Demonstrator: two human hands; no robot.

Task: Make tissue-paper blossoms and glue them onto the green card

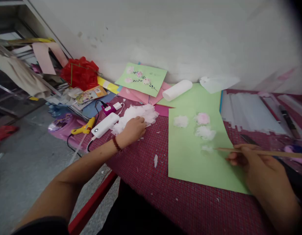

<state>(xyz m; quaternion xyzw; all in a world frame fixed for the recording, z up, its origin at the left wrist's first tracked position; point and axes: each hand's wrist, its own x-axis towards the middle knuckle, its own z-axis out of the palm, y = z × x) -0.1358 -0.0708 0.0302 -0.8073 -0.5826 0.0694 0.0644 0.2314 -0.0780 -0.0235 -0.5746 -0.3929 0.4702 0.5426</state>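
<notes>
My left hand [134, 129] lies with bent fingers on a pile of thin white tissue paper pieces [127, 116]; its fingertips press into the paper and are partly hidden. In my right hand [251, 160] is a thin wooden stick [226, 149], pinched between thumb and fingers and pointing left. Its tip is at a small whitish patch [207, 148] on a light green sheet [190, 160]. Above the patch, the sheet carries white tissue flowers [205, 133] and one with a pink centre [202, 118].
A green card with pink flowers and dark leaves [141, 78] leans near the wall, beside a white paper roll [177, 90]. At left are a white power bank [105, 125], a yellow glue gun [84, 127] and cables. Clear plastic sleeves [249, 112] lie at right. Paper scraps dot the red cloth [141, 169].
</notes>
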